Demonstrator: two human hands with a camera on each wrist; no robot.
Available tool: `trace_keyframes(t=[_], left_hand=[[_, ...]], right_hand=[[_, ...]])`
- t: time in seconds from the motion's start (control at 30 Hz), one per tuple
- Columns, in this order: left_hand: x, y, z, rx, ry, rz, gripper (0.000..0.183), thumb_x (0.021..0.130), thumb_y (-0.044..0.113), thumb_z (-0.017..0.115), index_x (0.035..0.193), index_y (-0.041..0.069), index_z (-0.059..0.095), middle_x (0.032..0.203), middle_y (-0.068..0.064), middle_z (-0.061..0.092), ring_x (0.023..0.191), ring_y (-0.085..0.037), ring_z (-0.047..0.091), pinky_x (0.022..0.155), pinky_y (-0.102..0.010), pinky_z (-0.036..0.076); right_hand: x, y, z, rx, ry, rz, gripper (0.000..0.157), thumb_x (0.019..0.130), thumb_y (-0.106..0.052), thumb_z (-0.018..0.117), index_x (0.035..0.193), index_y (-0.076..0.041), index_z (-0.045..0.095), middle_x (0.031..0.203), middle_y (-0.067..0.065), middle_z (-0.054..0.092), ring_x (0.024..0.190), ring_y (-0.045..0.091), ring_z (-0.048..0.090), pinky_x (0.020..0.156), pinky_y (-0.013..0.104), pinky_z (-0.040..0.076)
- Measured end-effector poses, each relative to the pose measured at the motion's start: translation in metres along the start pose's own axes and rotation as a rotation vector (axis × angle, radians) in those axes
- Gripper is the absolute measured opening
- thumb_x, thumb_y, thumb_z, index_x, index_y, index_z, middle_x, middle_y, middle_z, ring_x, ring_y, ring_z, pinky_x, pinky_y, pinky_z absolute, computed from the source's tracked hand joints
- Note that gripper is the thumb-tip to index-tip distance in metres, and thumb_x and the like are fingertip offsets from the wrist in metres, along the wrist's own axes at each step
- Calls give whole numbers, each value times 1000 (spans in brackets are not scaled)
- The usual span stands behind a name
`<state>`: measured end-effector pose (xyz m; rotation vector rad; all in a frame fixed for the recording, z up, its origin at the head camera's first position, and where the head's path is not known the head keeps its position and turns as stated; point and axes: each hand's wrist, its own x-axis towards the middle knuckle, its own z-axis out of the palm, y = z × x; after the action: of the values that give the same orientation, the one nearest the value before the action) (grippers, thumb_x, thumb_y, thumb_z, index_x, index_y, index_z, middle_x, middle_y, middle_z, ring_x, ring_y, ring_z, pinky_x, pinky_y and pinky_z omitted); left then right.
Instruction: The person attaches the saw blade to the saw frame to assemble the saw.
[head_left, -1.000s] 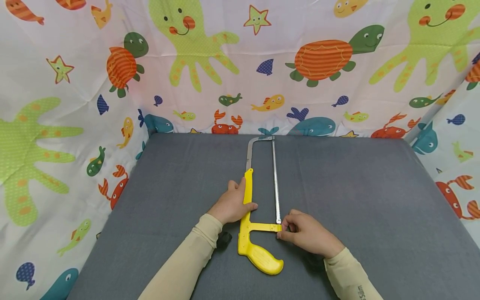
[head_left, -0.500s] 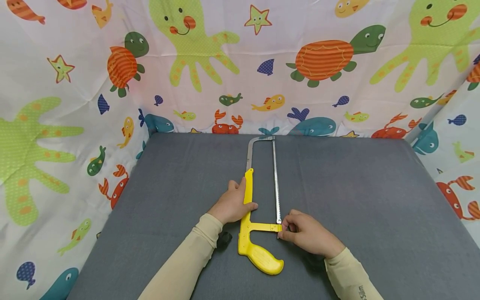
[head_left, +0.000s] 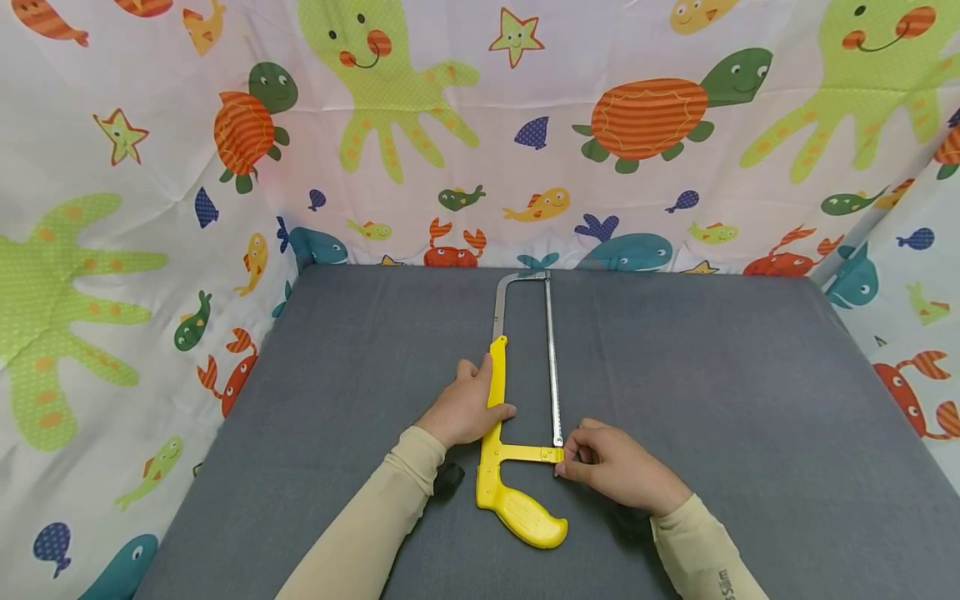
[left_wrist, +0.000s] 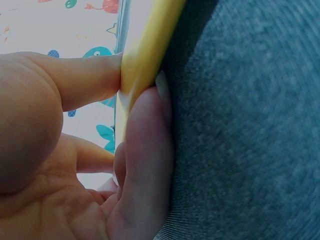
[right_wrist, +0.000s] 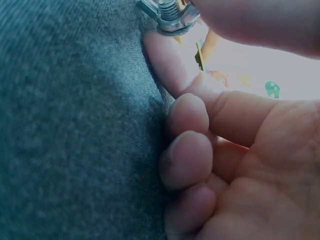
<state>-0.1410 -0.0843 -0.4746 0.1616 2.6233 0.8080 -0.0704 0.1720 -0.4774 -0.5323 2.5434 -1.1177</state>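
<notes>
A hacksaw with a yellow frame and handle lies on the grey cloth, its silver bow pointing away from me. Its blade runs along the right side. My left hand grips the frame's long yellow bar, thumb across the top; the left wrist view shows fingers and thumb pinching the bar. At the near end of the blade, my right hand pinches a metal wing nut on a threaded bolt between thumb and forefinger. The other right fingers are curled against the cloth. In the head view the right fingertips partly hide the nut.
Grey cloth covers the table around the saw. A white curtain printed with sea animals stands behind the far edge and along both sides. The saw's far tip reaches nearly to that back edge.
Almost nothing differs. Both hands and the hacksaw stay in the same place; any turning of the wing nut is too small to see.
</notes>
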Motion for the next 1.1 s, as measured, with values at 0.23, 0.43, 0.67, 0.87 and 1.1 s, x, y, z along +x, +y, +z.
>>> trace_keyframes(t=[0.23, 0.43, 0.67, 0.87, 1.1], left_hand=[[1, 0, 1, 4, 4, -6, 102, 101, 42, 78, 175, 13, 15, 149, -18, 41, 95, -24, 61, 77, -32, 52], [3, -2, 1, -3, -3, -7, 102, 101, 42, 78, 175, 13, 14, 150, -18, 40, 95, -24, 61, 76, -33, 52], [3, -3, 0, -10, -13, -5, 103, 100, 42, 78, 176, 14, 13, 150, -18, 40, 96, -24, 61, 76, -33, 52], [2, -2, 0, -1, -11, 2, 102, 101, 42, 77, 176, 14, 14, 150, -18, 41, 95, -24, 60, 75, -32, 51], [1, -1, 0, 0, -7, 6, 101, 102, 42, 77, 176, 14, 14, 149, -18, 41, 93, -24, 61, 73, -32, 50]], right_hand=[[2, 1, 0, -18, -7, -7, 18, 96, -26, 82, 84, -23, 68, 80, -5, 48, 68, 6, 46, 62, 23, 38], [2, 2, 0, -29, -8, -8, 18, 95, -24, 82, 84, -23, 68, 79, -5, 48, 68, 6, 46, 62, 23, 37], [1, -1, -1, -21, -5, -22, 17, 96, -24, 82, 86, -21, 69, 80, -5, 48, 70, 5, 45, 63, 24, 37], [1, -1, 1, -47, 17, -36, 18, 95, -22, 83, 85, -21, 69, 80, -4, 48, 70, 3, 44, 64, 24, 37], [2, 1, 3, -65, 23, -18, 19, 94, -20, 82, 83, -24, 67, 79, -4, 50, 66, 4, 44, 61, 23, 37]])
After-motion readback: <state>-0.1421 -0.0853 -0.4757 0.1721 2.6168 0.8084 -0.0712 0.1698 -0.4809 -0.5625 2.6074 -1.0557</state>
